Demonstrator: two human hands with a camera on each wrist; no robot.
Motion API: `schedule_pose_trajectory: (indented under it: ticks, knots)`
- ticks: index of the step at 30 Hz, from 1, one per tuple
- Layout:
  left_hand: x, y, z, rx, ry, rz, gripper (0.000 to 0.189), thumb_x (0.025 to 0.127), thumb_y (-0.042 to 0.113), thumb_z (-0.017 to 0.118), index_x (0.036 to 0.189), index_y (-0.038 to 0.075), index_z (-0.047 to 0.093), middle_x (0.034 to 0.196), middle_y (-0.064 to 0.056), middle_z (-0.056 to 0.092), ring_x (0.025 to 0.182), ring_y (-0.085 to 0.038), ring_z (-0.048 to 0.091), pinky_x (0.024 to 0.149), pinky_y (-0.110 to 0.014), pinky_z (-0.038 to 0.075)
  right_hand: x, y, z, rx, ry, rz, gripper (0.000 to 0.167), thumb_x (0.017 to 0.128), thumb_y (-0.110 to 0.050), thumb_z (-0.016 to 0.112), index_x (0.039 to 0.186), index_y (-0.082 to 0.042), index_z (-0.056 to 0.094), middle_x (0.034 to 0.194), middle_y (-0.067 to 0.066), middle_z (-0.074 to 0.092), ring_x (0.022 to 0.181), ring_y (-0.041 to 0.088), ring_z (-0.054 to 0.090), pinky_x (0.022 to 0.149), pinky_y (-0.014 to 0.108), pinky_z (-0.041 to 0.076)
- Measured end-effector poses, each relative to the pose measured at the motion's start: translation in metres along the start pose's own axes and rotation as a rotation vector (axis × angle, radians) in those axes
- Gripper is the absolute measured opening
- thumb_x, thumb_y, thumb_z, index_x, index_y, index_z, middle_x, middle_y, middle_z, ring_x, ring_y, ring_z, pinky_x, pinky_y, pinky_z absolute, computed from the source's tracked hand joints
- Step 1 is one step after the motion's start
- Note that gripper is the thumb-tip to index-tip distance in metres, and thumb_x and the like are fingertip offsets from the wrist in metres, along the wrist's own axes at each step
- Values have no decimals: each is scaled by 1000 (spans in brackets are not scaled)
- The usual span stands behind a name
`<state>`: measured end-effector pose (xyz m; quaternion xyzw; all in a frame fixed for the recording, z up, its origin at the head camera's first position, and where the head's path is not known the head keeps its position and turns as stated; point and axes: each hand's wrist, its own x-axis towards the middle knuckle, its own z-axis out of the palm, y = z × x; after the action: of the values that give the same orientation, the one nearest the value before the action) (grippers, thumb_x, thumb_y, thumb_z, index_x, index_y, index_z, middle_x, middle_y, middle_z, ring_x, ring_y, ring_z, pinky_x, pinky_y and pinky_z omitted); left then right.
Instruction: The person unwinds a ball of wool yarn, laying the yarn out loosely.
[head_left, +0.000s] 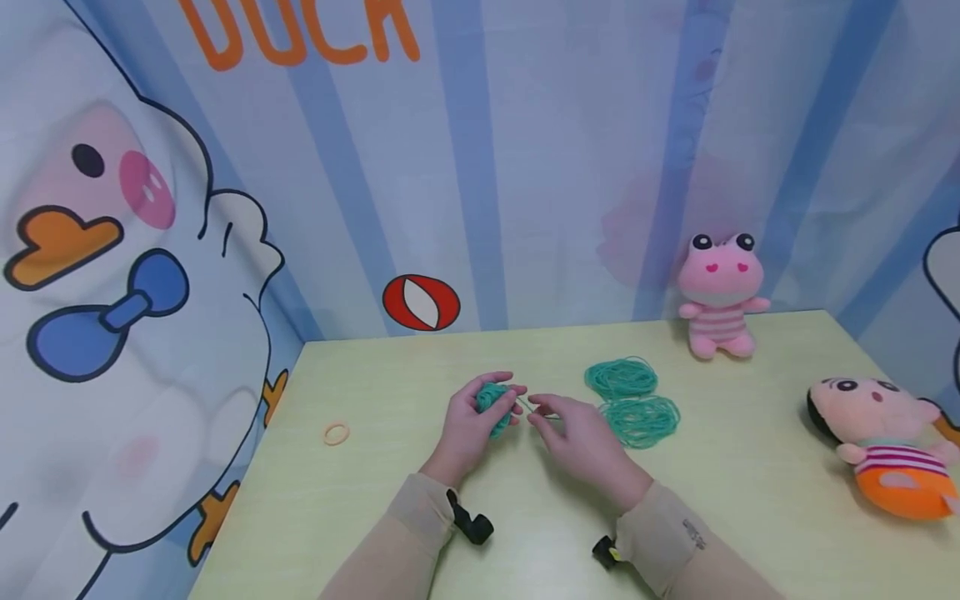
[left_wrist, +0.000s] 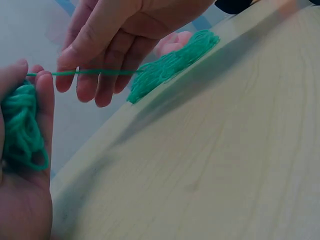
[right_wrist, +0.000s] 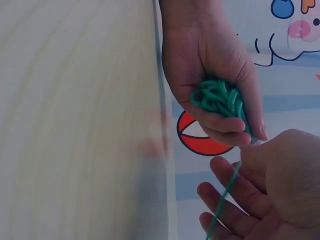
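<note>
"Two coils (head_left: 641, 422) lie on the desk (head_left: 405, 392). Where's the ball (head_left: 491, 407)?"

"In the left hand (head_left: 462, 427), whose fingers curl round it."

"And the right hand (head_left: 588, 437)?"

"Thumb and forefinger pinch the strand (left_wrist: 100, 72), which runs from the ball toward the coils."

"What could go wrong?"

"A snag, I'd say. The coils' loops cross loosely, so a hard tug could knot them, or drag both coils along, as they lie so close together."

"And the ball?"

"Its loops look slack; one droops at the edge. If the left fingers ease off, some could slip free."

"Could the ring (head_left: 326, 436) get in the way?"

"Hardly. It lies well apart, on the left of the desk."
</note>
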<state>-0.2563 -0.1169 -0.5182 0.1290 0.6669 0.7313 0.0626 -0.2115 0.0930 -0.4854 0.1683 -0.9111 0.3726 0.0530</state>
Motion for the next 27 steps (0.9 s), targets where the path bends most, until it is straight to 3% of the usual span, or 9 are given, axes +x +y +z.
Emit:
schedule_pose_trajectory:
  ticks: [3, 6, 11, 14, 17, 22, 24, 27]
  knots:
    - [1, -2, 1, 6, 5, 6, 53, 107, 24, 74, 152, 1, 59, 136, -14, 78, 101, -14, 79, 91, -30, 68, 1, -3, 2, 9, 44, 4, 24, 109, -21, 70, 127, -8, 80, 111, 4, 84, 109, 26, 79, 102, 52, 63]
    - [2, -3, 2, 27, 37, 7, 52, 105, 21, 77, 151, 2, 61, 133, -15, 79, 96, -14, 79, 89, -29, 67, 0, -1, 1, 58, 85, 16, 19, 109, -18, 70, 120, -8, 81, 102, 1, 82, 100, 21, 78, 98, 50, 64]
    - [4, -5, 2, 139, 116, 18, 45, 103, 19, 80, 144, 5, 68, 120, -15, 79, 88, -12, 71, 82, -23, 63, -3, 5, -3, 116, 157, 4, 20, 111, -20, 68, 120, -7, 80, 101, 0, 82, 100, 20, 78, 95, 51, 64]
    - [4, -5, 3, 176, 138, 19, 42, 104, 19, 78, 142, 4, 67, 112, -8, 71, 85, -12, 64, 77, -21, 58, -6, 7, -6, 116, 186, -26, 18, 110, -17, 69, 118, -6, 80, 98, -1, 82, 98, 19, 78, 93, 49, 65]
    - [2, -2, 4, 99, 116, 16, 40, 107, 12, 69, 143, -1, 58, 110, -5, 59, 87, -16, 66, 80, -24, 61, -8, 6, -9, 111, 204, -47, 16, 109, -15, 70, 117, -6, 80, 96, -2, 81, 96, 18, 77, 90, 45, 65]
    - [-1, 5, 7, -102, 13, -2, 43, 104, -1, 47, 147, -7, 43, 128, -31, 55, 113, -36, 70, 99, -38, 66, -11, 8, -14, 109, 240, -58, 15, 108, -11, 69, 118, -5, 80, 98, 1, 82, 95, 19, 77, 85, 37, 65]
    - [-1, 5, 8, -120, 8, -11, 41, 106, -2, 46, 145, -9, 42, 133, -38, 55, 118, -40, 72, 103, -39, 65, -12, 10, -17, 108, 257, -52, 15, 108, -11, 70, 118, -5, 80, 98, 2, 82, 94, 19, 77, 86, 36, 65]
    - [-1, 5, 7, -97, 35, 6, 36, 109, -2, 51, 142, -12, 42, 145, -35, 56, 120, -40, 75, 103, -36, 65, -14, 13, -22, 109, 284, -46, 15, 107, -10, 71, 118, -5, 80, 97, 1, 82, 93, 19, 77, 86, 34, 65]
